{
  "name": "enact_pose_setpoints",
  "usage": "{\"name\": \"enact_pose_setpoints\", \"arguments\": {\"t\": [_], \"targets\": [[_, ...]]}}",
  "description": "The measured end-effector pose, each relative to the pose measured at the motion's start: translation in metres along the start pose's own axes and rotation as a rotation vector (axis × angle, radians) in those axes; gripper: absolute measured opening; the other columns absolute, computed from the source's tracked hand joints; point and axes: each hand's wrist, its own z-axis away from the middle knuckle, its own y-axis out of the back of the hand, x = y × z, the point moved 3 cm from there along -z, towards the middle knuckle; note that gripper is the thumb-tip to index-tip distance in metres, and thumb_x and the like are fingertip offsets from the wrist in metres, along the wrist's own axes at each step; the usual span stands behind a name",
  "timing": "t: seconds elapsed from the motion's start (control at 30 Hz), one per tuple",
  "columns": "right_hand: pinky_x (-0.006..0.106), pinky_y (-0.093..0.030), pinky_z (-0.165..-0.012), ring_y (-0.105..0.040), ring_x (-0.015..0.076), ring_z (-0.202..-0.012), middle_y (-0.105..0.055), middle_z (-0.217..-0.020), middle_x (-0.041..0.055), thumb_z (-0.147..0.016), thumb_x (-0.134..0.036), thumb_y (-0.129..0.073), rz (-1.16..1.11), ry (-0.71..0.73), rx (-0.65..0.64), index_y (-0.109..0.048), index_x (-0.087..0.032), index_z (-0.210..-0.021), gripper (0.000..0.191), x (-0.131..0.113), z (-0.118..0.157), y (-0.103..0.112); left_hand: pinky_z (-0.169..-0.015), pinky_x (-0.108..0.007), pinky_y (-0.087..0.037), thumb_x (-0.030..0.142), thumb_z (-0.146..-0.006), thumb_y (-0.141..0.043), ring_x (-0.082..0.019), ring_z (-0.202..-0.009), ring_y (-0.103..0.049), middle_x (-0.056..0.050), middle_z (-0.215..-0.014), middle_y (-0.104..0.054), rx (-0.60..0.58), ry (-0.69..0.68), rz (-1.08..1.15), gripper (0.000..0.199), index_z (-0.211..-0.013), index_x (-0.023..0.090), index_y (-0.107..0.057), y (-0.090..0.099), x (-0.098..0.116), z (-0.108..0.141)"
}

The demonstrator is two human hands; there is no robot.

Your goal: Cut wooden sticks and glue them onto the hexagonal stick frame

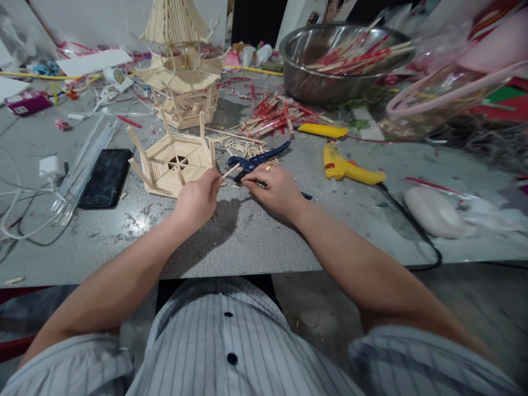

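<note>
Pinching one thin, pale wooden stick (pixel 231 170) between closed thumb and fingers, the left hand (pixel 198 195) in the head view stands at the right near corner of the pale hexagonal wooden-stick frame (pixel 173 175), post-ringed with a dark spoked centre. Right of the frame, the right hand (pixel 276 190) curls beside the blue-handled cutter (pixel 249 163); its hold cannot be told. Open grey tabletop (pixel 198 253) runs from the frame to the front edge.

Pinched in the left fingers (pixel 212 180), a thin, straight, pale wooden stick (pixel 231 170), slanting up and rightward to the head of a dark blue cutter (pixel 256 161); too small to tell whether between its blades. On the table (pixel 256 256), with handles spread, one pointing up and right, the other largely hidden behind the right hand (pixel 277 190).
</note>
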Motion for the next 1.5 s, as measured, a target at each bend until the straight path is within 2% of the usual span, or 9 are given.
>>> {"name": "enact_pose_setpoints", "arguments": {"t": [0.23, 0.5, 0.67, 0.73, 0.9, 1.0, 1.13, 1.3, 1.5], "targets": [[0.039, -0.044, -0.075, -0.058, 0.0227, -0.081, -0.069, -0.082, 0.0073, -0.084, -0.028, -0.059, 0.147, -0.015, -0.079, -0.074, -0.022, -0.083, 0.016, 0.003, 0.001, -0.006, -0.05, -0.025, -0.024, 0.025, -0.088, -0.048, -0.013, -0.05, -0.04, 0.0, -0.058, -0.052, 0.008, 0.003, -0.006, 0.014, -0.082, 0.019, -0.059, 0.0, 0.002, 0.001], [0.043, -0.038, -0.076, -0.053, 0.0253, -0.085, -0.068, -0.086, 0.0085, -0.087, -0.029, -0.056, 0.391, -0.001, -0.048, -0.076, -0.023, -0.079, 0.022, 0.001, 0.004, -0.006, -0.051, -0.026, -0.024, 0.033, -0.091, -0.049, -0.013, -0.047, -0.037, 0.002, -0.052, -0.045, 0.018, 0.008, 0.066, 0.021, -0.078, 0.021, -0.061, -0.001, -0.001, 0.001], [0.04, -0.037, -0.078, -0.053, 0.0262, -0.092, -0.066, -0.107, 0.012, -0.089, -0.021, -0.05, 0.484, -0.121, -0.151, -0.071, -0.018, -0.109, 0.03, 0.002, 0.001, -0.002, -0.052, -0.026, -0.028, 0.028, -0.093, -0.042, -0.014, -0.055, -0.045, -0.003, -0.062, -0.055, -0.033, -0.044, -0.039, 0.025, -0.081, 0.017, -0.062, -0.002, 0.002, 0.001], [0.04, -0.036, -0.079, -0.053, 0.0261, -0.093, -0.065, -0.11, 0.0123, -0.09, -0.02, -0.048, 0.5, -0.146, -0.169, -0.069, -0.018, -0.114, 0.033, 0.002, -0.001, 0.0, -0.054, -0.026, -0.03, 0.027, -0.094, -0.04, -0.015, -0.058, -0.049, -0.005, -0.067, -0.06, -0.062, -0.04, -0.076, 0.027, -0.087, 0.016, -0.064, -0.002, 0.004, 0.001], [0.04, -0.035, -0.081, -0.052, 0.0262, -0.094, -0.067, -0.103, 0.0114, -0.092, -0.025, -0.047, 0.501, -0.09, -0.121, -0.074, -0.019, -0.097, 0.029, -0.003, -0.006, -0.002, -0.059, -0.027, -0.036, 0.025, -0.094, -0.038, -0.017, -0.063, -0.053, -0.006, -0.072, -0.064, -0.132, 0.034, -0.12, 0.03, -0.104, 0.015, -0.064, -0.004, 0.003, 0.001], [0.04, -0.034, -0.079, -0.051, 0.026, -0.093, -0.067, -0.098, 0.0107, -0.092, -0.028, -0.049, 0.489, -0.053, -0.122, -0.075, -0.019, -0.088, 0.027, -0.006, -0.008, -0.008, -0.062, -0.028, -0.039, 0.024, -0.093, -0.038, -0.017, -0.065, -0.055, -0.007, -0.075, -0.065, -0.151, 0.005, -0.098, 0.031, -0.103, 0.014, -0.065, -0.006, 0.002, 0.001], [0.041, -0.032, -0.078, -0.049, 0.0273, -0.095, -0.066, -0.095, 0.0115, -0.09, -0.027, -0.054, 0.452, -0.089, -0.134, -0.075, -0.02, -0.085, 0.022, -0.004, -0.01, -0.016, -0.062, -0.026, -0.038, 0.025, -0.093, -0.039, -0.015, -0.066, -0.053, -0.007, -0.077, -0.065, -0.133, -0.055, -0.043, 0.03, -0.098, 0.014, -0.067, -0.009, 0.003, 0.001], [0.042, -0.033, -0.082, -0.052, 0.0268, -0.095, -0.068, -0.095, 0.0115, -0.092, -0.026, -0.052, 0.329, -0.108, -0.123, -0.071, -0.018, -0.082, 0.023, -0.001, -0.012, -0.014, -0.055, -0.024, -0.03, 0.027, -0.091, -0.045, -0.011, -0.054, -0.041, -0.001, -0.063, -0.056, -0.124, 0.003, 0.051, 0.025, -0.091, 0.014, -0.066, -0.008, 0.0, 0.001], [0.032, -0.042, -0.07, -0.059, 0.0177, -0.072, -0.068, -0.08, 0.0042, -0.089, -0.031, -0.052, -0.266, -0.209, -0.13, -0.065, -0.02, -0.088, 0.017, -0.009, -0.005, 0.0, -0.054, -0.023, -0.029, 0.024, -0.089, -0.049, -0.009, -0.053, -0.039, 0.001, -0.058, -0.052, -0.132, 0.042, 0.133, 0.021, -0.088, 0.013, -0.067, -0.007, -0.002, -0.002]]}}
